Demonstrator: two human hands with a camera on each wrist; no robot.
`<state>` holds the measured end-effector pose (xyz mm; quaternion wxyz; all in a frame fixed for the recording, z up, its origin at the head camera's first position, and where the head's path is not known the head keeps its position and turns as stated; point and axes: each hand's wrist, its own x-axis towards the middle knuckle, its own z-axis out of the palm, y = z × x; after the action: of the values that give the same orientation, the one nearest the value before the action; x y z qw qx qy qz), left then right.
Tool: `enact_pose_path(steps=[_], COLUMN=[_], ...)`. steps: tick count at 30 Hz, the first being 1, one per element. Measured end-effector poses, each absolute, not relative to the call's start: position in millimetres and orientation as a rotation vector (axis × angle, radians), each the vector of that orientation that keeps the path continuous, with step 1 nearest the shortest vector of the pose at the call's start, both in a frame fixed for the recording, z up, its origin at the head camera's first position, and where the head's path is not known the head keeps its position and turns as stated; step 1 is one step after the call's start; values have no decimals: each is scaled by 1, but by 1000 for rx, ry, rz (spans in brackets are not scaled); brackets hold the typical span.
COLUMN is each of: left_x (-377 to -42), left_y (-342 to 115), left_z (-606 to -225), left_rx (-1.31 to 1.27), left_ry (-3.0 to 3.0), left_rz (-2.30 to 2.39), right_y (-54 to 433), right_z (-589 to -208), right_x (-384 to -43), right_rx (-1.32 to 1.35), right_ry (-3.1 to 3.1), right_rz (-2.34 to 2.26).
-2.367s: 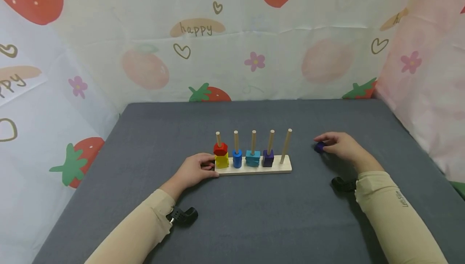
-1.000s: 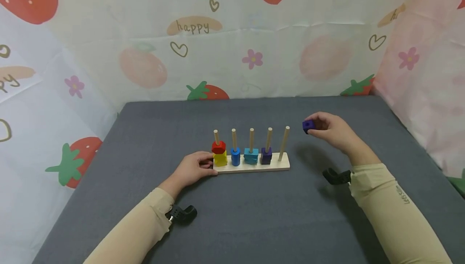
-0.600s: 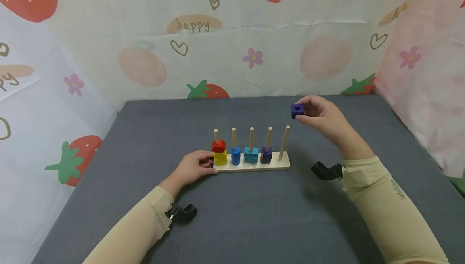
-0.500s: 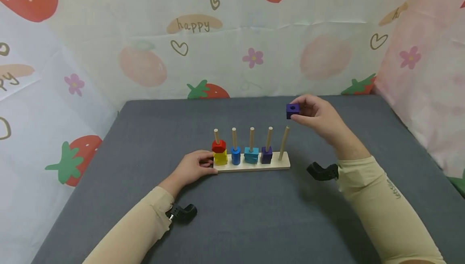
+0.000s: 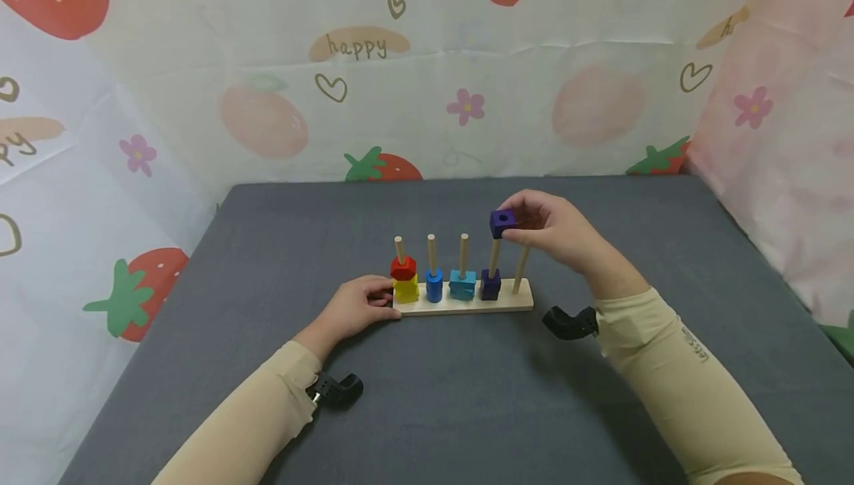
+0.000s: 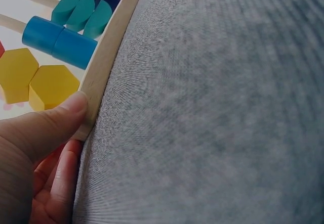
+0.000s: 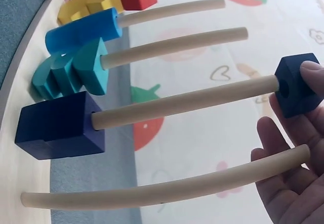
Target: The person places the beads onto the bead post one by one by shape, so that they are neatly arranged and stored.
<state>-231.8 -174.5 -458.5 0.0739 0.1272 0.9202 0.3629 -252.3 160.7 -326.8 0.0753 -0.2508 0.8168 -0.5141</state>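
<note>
A wooden peg board (image 5: 460, 308) bears several upright pegs with coloured blocks. My left hand (image 5: 350, 311) grips its left end, thumb (image 6: 63, 115) against the side of the base. Between thumb and fingers of my right hand (image 5: 560, 236) is a purple cube block (image 5: 499, 230) with a hole through it. The cube sits at the tip of the second peg (image 7: 187, 102) from the right; in the right wrist view, the hole faces that tip. Lower on this peg are purple blocks (image 7: 61, 125). The rightmost peg (image 7: 167, 193) is bare and passes close by my right fingers.
Further left on the board stand turquoise half-round blocks (image 5: 462, 285), a blue cylinder stack (image 5: 434, 287), and yellow hexagonal blocks (image 5: 405, 291) under a red one (image 5: 403, 268). Grey cloth (image 5: 427, 396) covers the table; a printed curtain (image 5: 507, 121) hangs behind.
My right hand lifted the purple cube from the cloth on the right, carried it left above the pegs, then lowered it to the second peg from the right. My left hand stayed put.
</note>
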Motion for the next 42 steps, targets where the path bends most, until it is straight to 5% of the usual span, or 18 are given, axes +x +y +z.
enact_pose_path(steps=[42], left_x=[-232], left_y=[-175], left_z=[-463], left_rx=[371], left_ry=[2745], left_rz=[1118], right_y=[158], right_z=[-399], right_x=[-256], right_rx=[-542], right_ry=[2376], right_rz=[-1440])
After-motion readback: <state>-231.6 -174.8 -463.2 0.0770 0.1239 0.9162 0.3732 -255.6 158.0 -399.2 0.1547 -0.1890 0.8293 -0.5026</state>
